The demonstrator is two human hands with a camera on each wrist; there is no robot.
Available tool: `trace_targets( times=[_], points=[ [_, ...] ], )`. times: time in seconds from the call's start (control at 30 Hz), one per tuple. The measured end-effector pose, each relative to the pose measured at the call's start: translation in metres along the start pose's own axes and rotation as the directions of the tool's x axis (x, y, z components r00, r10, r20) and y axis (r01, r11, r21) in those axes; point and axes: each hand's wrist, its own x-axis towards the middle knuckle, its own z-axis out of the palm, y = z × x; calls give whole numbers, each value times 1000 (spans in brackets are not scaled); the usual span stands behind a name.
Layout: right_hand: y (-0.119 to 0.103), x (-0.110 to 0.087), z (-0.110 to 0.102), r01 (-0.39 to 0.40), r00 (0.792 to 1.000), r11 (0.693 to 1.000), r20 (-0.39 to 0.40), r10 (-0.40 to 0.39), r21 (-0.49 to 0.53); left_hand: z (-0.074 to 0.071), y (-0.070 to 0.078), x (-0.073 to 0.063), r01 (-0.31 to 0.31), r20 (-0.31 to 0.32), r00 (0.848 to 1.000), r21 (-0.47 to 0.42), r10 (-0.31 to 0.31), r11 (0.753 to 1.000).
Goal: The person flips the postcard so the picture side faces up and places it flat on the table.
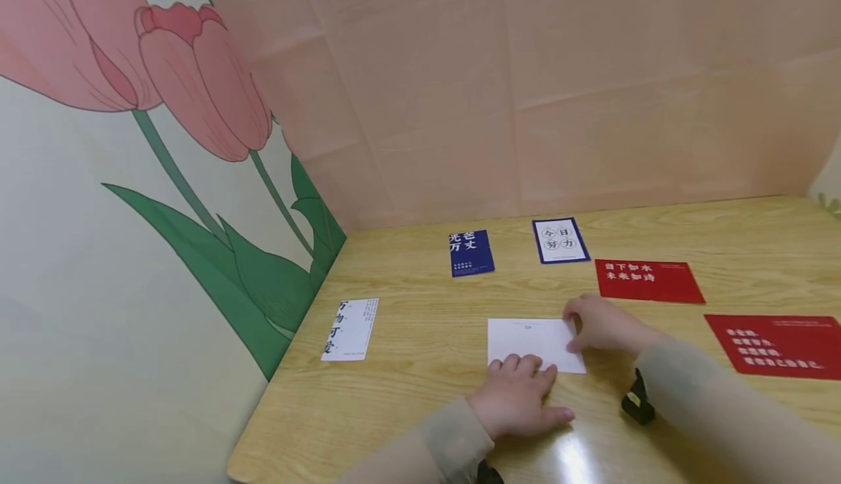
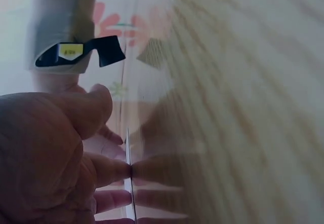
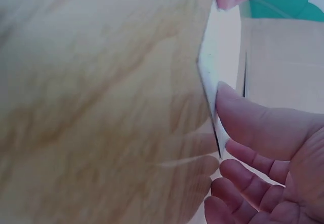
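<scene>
A white card (image 1: 515, 339), blank apart from small faint print near its top, lies face up on the wooden table. My left hand (image 1: 515, 400) rests its outstretched fingertips on the card's near edge, thumb pointing right. At the right edge, my right hand (image 1: 607, 325) pinches the card between thumb and fingers. From the right wrist view, the card (image 3: 221, 51) looks bent, its right side tilted up off the tabletop, with the thumb (image 3: 253, 120) on its upper face. The left wrist view catches the card (image 2: 129, 198) edge-on beneath the fingers.
Around it lie a white card with black characters (image 1: 351, 329), a dark blue card (image 1: 471, 254), a blue-bordered card (image 1: 561, 241) and two red cards, the upper (image 1: 650, 281) and lower (image 1: 778, 345). Behind the table (image 1: 407, 411) hangs a pink cloth (image 1: 525, 90); a tulip-printed wall (image 1: 131, 265) stands left.
</scene>
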Motion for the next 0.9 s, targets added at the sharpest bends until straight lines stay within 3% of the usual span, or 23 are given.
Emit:
trace_targets(
  times=[0.23, 0.43, 0.7, 0.9],
  points=[
    [0, 1, 0, -15, 1000, 1000, 15, 15, -5, -4, -17, 7, 5, -54, 998, -87, -10, 996],
    [-1, 2, 0, -12, 1000, 1000, 25, 12, -4, -7, -38, 21, 87, -90, 990, -189, -105, 978],
    [-1, 4, 1, -28, 999, 1000, 34, 28, 1, -7, -64, 42, 217, -104, 959, -329, -264, 919],
    [0, 5, 0, -36, 999, 999, 39, 35, 20, -10, -80, 53, 266, -58, 946, -428, -319, 864]
  ],
)
